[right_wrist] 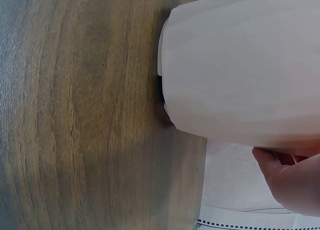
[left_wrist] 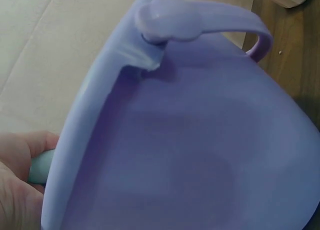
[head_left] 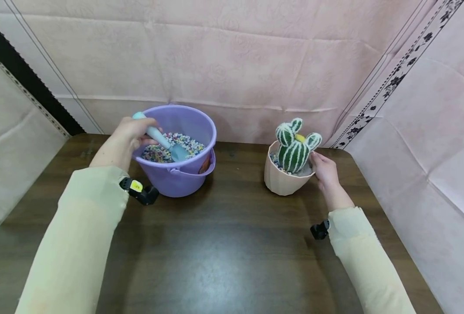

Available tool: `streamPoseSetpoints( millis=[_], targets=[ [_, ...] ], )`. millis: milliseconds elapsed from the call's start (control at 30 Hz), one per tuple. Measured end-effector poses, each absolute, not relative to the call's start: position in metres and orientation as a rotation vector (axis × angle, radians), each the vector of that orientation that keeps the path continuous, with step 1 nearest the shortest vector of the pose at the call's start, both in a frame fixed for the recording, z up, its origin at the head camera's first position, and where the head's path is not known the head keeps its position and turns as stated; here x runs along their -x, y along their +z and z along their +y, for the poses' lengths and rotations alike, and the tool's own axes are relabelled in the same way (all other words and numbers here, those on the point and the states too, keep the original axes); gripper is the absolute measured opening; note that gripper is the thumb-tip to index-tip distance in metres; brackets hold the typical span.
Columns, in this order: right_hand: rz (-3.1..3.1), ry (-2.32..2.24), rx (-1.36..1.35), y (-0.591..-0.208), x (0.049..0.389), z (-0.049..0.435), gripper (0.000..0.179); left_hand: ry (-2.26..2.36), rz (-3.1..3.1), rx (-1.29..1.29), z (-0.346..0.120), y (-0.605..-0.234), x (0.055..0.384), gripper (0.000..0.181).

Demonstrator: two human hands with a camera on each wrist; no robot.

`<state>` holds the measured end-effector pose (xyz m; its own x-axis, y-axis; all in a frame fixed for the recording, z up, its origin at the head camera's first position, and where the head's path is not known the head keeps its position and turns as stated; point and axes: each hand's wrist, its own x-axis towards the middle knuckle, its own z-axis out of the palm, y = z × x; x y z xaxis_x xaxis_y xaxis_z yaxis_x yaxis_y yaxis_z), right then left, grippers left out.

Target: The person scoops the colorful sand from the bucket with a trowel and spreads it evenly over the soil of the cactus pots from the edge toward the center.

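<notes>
My left hand [head_left: 129,133] grips the pale blue handle of a toy shovel [head_left: 158,137] over the left rim of a purple bucket [head_left: 177,179]. The shovel's blade rests at the multicoloured small pebbles [head_left: 157,153] inside. In the left wrist view, the bucket's wall [left_wrist: 200,125] hides most of the shovel. On the right, my right hand [head_left: 326,171] holds the right rim of a cream flowerpot [head_left: 279,178] between thumb and fingers; the pot seems slightly tilted. A knitted green and white cactus [head_left: 292,158] stands in it, with some pebbles [head_left: 275,159] beside it.
Both containers stand near the back edge of a dark brown wooden table [head_left: 216,244]. Pale cloth [head_left: 224,65] hangs behind the table and along both sides. The bucket's handle [head_left: 200,172] hangs down over its front right side.
</notes>
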<state>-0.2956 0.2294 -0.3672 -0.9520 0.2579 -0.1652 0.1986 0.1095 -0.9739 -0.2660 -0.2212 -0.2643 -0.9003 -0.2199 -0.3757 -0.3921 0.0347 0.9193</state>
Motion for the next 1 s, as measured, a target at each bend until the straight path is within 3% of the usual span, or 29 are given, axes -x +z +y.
streamPoseSetpoints(
  millis=[533,1000],
  targets=[
    [-2.344,1.982,0.5,-0.367,0.297,0.229,0.046,2.17,1.813,0.623,-0.231,-0.262,0.269,0.072],
    [-2.36,1.966,0.476,-0.369,0.298,0.229,0.048,2.364,1.496,0.603,-0.241,-0.259,0.27,0.07]
  ],
)
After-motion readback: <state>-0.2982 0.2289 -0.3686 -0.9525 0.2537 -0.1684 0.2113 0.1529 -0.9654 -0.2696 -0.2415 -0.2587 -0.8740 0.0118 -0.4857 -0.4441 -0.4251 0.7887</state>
